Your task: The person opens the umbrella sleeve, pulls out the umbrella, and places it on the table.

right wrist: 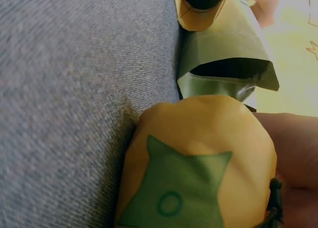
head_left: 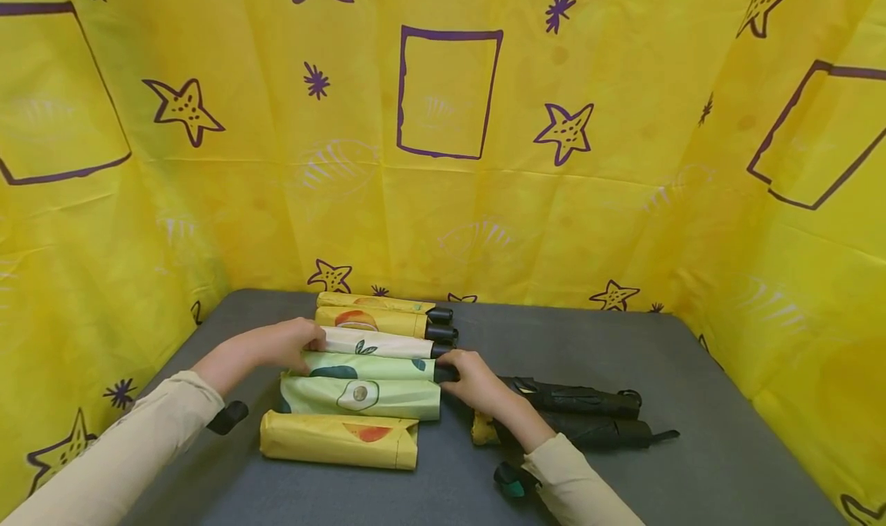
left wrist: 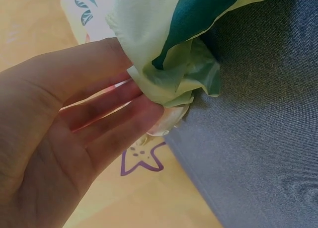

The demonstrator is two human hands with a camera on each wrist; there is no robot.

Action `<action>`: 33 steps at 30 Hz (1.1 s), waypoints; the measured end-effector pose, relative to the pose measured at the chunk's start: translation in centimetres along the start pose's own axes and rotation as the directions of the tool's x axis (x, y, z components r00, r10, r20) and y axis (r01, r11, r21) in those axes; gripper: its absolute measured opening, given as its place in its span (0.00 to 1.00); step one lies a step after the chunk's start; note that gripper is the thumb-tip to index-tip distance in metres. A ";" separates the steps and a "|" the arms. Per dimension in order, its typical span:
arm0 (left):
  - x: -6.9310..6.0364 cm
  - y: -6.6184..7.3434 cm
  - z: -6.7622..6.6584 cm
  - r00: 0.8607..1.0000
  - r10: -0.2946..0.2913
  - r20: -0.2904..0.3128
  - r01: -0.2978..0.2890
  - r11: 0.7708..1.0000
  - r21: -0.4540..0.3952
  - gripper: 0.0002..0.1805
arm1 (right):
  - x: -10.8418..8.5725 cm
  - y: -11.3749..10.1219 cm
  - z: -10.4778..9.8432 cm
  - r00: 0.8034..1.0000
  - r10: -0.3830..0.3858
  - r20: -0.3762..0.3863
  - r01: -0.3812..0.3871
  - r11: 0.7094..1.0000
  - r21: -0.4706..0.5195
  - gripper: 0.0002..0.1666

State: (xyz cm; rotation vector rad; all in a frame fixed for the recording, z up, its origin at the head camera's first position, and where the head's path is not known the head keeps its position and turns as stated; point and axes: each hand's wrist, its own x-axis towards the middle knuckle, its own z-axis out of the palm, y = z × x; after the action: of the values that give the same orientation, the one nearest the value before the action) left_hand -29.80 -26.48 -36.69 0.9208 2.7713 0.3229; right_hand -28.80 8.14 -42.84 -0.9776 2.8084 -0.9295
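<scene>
— Yellow cloth [head_left: 415, 241] is surrounding the grey tabletop [head_left: 588, 349]. Where is the green roll [head_left: 398, 367] lying?
— Just behind the avocado roll [head_left: 408, 400]. The left hand [head_left: 285, 343] is pinching its outer end; the right hand [head_left: 474, 378] is gripping its black end [head_left: 446, 373].
— Which step?
— Seemingly, they're straightening it; next is probably calling for level settling beside the avocado roll.

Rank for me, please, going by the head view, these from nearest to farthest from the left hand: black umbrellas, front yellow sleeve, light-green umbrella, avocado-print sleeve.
From the left hand:
1. Light-green umbrella: left end at its fingers.
2. Avocado-print sleeve: just in front of that.
3. Front yellow sleeve: next toward the wearer.
4. Black umbrellas: far over on the right.
</scene>
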 end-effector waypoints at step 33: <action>-0.8 0.0 0.3 0.997 0.060 -0.038 -0.061 0.998 -0.019 0.13 | -2.0 0.8 -3.1 0.997 0.051 -0.053 -0.044 0.992 0.119 0.20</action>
State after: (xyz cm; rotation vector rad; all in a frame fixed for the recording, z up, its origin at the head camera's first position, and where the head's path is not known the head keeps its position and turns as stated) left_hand -29.08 -26.94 -36.91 1.0057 2.7728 0.3814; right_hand -28.25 11.44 -41.02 -0.8797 2.7706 -1.1181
